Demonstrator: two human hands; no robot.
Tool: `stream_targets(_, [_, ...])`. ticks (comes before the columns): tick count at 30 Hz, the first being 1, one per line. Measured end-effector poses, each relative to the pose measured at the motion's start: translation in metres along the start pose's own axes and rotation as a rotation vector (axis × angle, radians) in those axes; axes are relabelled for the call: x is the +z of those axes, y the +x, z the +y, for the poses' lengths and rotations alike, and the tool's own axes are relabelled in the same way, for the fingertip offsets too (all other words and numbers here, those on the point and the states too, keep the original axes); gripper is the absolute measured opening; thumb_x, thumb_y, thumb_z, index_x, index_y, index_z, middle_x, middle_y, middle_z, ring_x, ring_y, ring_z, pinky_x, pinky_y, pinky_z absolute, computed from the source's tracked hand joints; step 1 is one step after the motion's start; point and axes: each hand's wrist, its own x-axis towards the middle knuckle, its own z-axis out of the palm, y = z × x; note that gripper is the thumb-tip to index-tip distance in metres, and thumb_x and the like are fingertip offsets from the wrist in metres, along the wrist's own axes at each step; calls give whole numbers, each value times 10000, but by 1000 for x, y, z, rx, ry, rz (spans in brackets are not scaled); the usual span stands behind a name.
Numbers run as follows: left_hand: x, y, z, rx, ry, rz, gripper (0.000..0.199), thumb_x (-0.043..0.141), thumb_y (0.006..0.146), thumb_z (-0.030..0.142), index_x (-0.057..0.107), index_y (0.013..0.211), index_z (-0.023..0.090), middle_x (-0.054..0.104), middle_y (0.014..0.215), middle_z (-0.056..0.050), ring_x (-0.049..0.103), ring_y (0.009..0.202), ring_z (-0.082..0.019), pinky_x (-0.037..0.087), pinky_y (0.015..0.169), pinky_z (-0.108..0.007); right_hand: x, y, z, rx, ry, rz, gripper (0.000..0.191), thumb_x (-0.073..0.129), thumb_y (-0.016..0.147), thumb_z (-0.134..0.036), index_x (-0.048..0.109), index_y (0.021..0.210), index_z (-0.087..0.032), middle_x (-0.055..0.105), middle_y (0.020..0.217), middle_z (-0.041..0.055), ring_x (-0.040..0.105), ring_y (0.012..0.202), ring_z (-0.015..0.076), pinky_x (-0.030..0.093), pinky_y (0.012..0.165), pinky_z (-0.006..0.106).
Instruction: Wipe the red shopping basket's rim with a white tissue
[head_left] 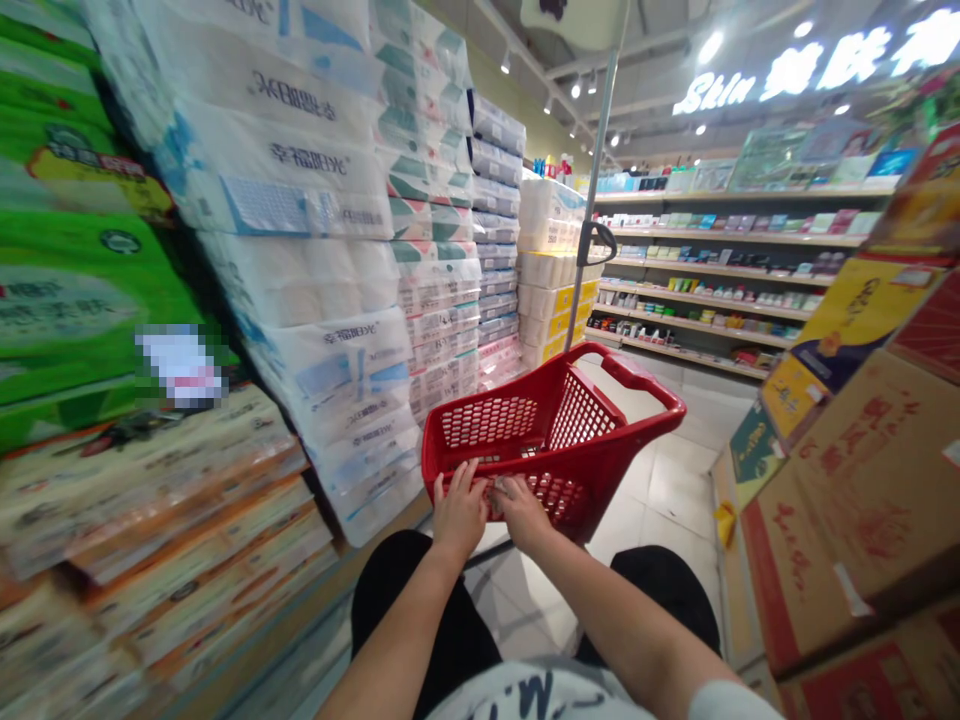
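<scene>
A red plastic shopping cart (645,432) with perforated basket walls stands in front of my knees, its handle toward the upper right. My left hand (459,508) rests on the near side of the basket, fingers spread over the rim. Close to its right, my right hand (519,508) is at the same basket wall with its fingers bent together around something small; what it is stays too hidden to name. The basket shows no large item inside. A grey metal pole (592,190) with a black hook rises behind the cart.
Tall stacks of white paper rolls (330,270) stand on the left, beside green packs (67,300) and low boxed packs (217,550). Cardboard cartons (870,470) line the right side. Shelves of small goods (712,265) cross the back, beyond a white tiled floor (675,490).
</scene>
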Motion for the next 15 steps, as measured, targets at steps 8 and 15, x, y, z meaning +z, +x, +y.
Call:
stream_targets(8, [-1, 5, -7, -41, -42, -50, 451, 400, 824, 96, 546, 1228, 235, 491, 1407, -52, 413, 1310, -203, 244, 1108, -502, 10, 13, -18, -102, 38, -162, 314, 563, 859, -176, 621, 1161, -237, 567, 1204, 75, 456, 1111, 235, 507, 833, 311])
stream_targets(15, [2, 2, -9, -50, -51, -113, 577, 380, 816, 60, 398, 1380, 182, 523, 1373, -85, 418, 1311, -177, 213, 1141, -455, 18, 8, -25, -135, 77, -175, 280, 552, 869, -180, 649, 1128, -228, 577, 1207, 79, 468, 1111, 228, 501, 850, 314])
